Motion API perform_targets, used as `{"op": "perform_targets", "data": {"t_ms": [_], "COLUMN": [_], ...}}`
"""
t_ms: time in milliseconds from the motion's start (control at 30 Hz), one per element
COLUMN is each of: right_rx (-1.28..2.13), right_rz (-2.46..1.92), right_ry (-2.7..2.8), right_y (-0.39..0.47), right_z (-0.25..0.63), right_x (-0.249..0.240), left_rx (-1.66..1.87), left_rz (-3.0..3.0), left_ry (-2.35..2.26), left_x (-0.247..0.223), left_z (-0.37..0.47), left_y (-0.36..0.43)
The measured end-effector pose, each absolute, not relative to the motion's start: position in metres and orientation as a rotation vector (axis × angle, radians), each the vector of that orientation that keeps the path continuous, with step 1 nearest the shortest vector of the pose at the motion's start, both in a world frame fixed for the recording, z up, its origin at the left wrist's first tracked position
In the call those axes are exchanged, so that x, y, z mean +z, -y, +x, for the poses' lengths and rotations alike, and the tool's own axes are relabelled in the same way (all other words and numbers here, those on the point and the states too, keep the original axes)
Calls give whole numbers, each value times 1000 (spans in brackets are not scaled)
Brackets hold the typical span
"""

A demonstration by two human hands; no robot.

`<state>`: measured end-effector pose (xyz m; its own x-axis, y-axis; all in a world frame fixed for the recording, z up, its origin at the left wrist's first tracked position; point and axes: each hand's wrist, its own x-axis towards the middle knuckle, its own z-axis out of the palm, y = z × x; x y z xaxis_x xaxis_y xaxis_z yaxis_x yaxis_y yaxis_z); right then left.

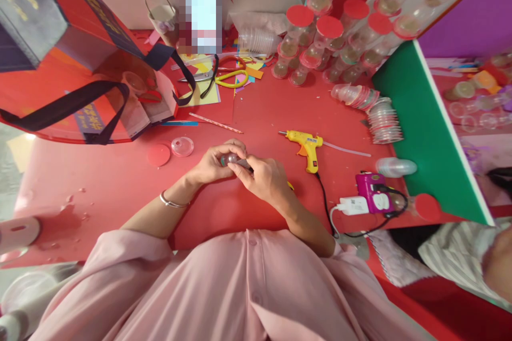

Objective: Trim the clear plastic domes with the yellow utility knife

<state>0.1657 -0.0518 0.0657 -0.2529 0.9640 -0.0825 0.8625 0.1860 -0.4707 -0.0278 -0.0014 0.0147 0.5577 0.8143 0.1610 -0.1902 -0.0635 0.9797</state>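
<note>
Both my hands meet over the red table [216, 213] near its front edge. My left hand [216, 162], with a bracelet on the wrist, curls round a small clear plastic piece [230, 159]. Against the right side of that piece, my right hand [264, 178] pinches with thumb and fingers, partly hiding it. A red disc [159, 155] and a clear round lid [182, 146] lie to the left. To the right rests a yellow glue gun [306, 146] with a glue stick in its back.
Clear containers with red lids [300, 16] stand at the back right. Stacked clear cups [384, 120] sit by a green divider [432, 128]. Yellow-handled scissors [232, 79], a striped straw [216, 123] and a large red bag [80, 74] are behind. A purple adapter [374, 192] has cables.
</note>
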Motion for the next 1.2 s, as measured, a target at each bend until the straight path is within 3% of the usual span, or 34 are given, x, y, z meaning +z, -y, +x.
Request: {"op": "perform_targets", "data": {"t_ms": [633, 1067, 1200], "right_rx": [781, 834, 804], "right_rz": [-1760, -1457, -1322], "right_ry": [1855, 1630, 1661], "right_y": [40, 60, 80], "right_z": [188, 206, 213], "right_x": [75, 79, 75], "left_rx": [1025, 1132, 1073], "left_rz": [1132, 1434, 1879], "left_ry": [-651, -839, -979], "left_x": [12, 19, 29], "left_z": [-23, -18, -26], "left_y": [2, 14, 14]}}
